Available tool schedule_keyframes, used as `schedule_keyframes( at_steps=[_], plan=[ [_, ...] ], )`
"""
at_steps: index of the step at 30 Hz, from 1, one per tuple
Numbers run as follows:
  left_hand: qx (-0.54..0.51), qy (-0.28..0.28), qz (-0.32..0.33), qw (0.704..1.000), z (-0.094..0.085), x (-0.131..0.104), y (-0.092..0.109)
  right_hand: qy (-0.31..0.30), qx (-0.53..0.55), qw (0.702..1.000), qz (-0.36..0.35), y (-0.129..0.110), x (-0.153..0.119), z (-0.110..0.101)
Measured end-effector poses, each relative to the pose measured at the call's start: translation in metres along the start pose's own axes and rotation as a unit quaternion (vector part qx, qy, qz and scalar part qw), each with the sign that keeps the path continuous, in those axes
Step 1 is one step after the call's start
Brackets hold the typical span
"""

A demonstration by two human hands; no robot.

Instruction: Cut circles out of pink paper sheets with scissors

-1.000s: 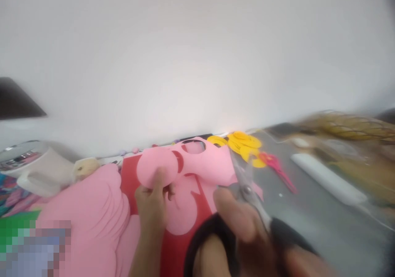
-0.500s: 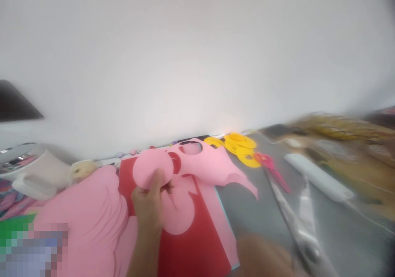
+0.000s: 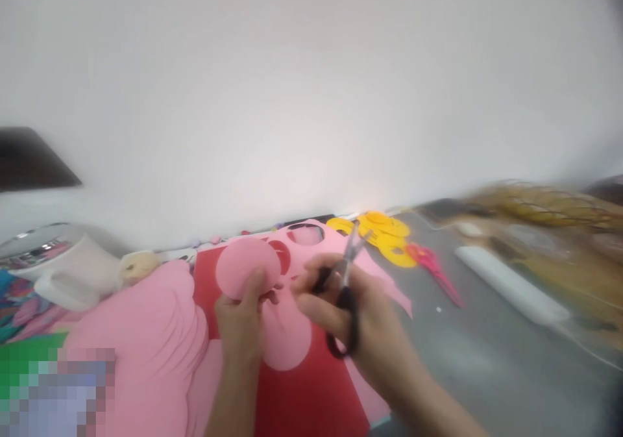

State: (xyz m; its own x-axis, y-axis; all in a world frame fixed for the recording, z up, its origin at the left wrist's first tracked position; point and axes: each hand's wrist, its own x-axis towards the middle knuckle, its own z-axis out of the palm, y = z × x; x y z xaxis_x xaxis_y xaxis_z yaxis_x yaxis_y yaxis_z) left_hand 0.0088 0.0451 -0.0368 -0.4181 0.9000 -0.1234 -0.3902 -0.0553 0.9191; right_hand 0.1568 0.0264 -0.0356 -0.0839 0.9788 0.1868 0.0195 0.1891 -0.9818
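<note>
A round pink paper cutout [image 3: 247, 268] is pinched by my left hand [image 3: 246, 313], thumb on its front face. To its right, my right hand [image 3: 348, 304] has its fingers around a pair of scissors [image 3: 346, 320] with dark handles. The scissors' blades point up and look slightly parted, though they are blurred. Below my left hand, another rounded pink paper piece [image 3: 288, 343] lies over red paper [image 3: 311, 404]. A pink sheet with round holes [image 3: 384, 284] extends behind my right hand.
Left are stacked pink paper shapes [image 3: 141, 333] and a white container [image 3: 73, 268]. Yellow paper rings [image 3: 396, 252], pink-handled scissors [image 3: 438, 274] and a long white object [image 3: 511, 284] lie to the right on the grey tabletop [image 3: 525, 385]. A pale wall [image 3: 311, 99] rises behind.
My right hand has come up from the lower edge toward my left hand. The scissors seen large at lower right are now in front of the pink sheet. My left hand keeps its pinch.
</note>
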Motion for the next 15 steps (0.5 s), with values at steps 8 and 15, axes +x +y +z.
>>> schedule_keyframes(
  at_steps=[8,15],
  plan=[
    [-0.029,-0.07,-0.027,0.997,0.0,0.002,-0.001,0.037,0.062,0.992,0.1,-0.017,0.024,0.026],
    [0.063,-0.091,-0.053,0.992,-0.008,0.003,-0.01,0.084,0.067,0.99,0.088,-0.024,0.029,0.011]
  ],
)
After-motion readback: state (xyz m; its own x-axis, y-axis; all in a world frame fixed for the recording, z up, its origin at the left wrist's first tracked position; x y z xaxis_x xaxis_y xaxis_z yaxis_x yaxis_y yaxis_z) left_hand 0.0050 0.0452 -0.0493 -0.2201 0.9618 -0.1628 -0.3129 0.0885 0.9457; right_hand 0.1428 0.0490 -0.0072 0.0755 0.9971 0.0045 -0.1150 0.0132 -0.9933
